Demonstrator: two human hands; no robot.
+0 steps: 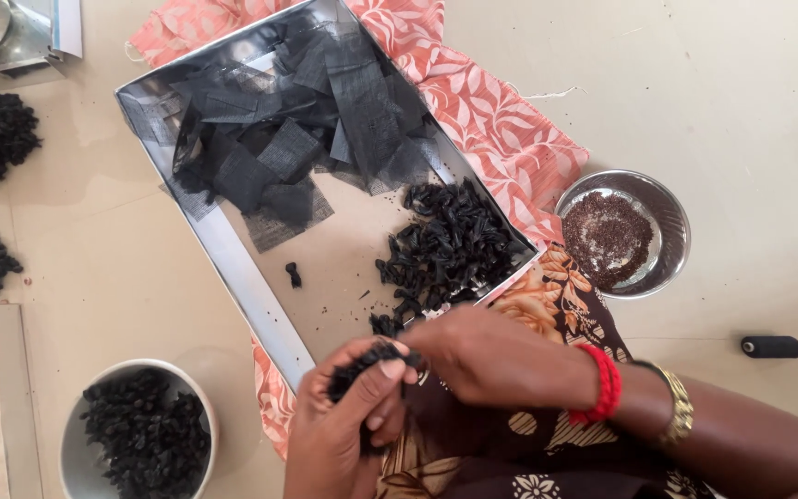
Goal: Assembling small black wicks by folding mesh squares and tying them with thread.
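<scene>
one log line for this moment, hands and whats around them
left hand: holds black mesh bundle | right hand: pinches its top | tray: mesh squares, black pieces | steel bowl: dark seeds

A shallow silvery rectangular cardboard box [233,259] lies open on the floor, centre-left.

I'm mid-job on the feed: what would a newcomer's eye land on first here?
Probably the two hands low in the middle, the left hand pinching a small black mesh bundle and the right hand working at it. Just above lies a shallow cardboard tray holding cut black mesh squares and a pile of finished black bundles. A steel bowl of dark seeds sits at right.
</scene>
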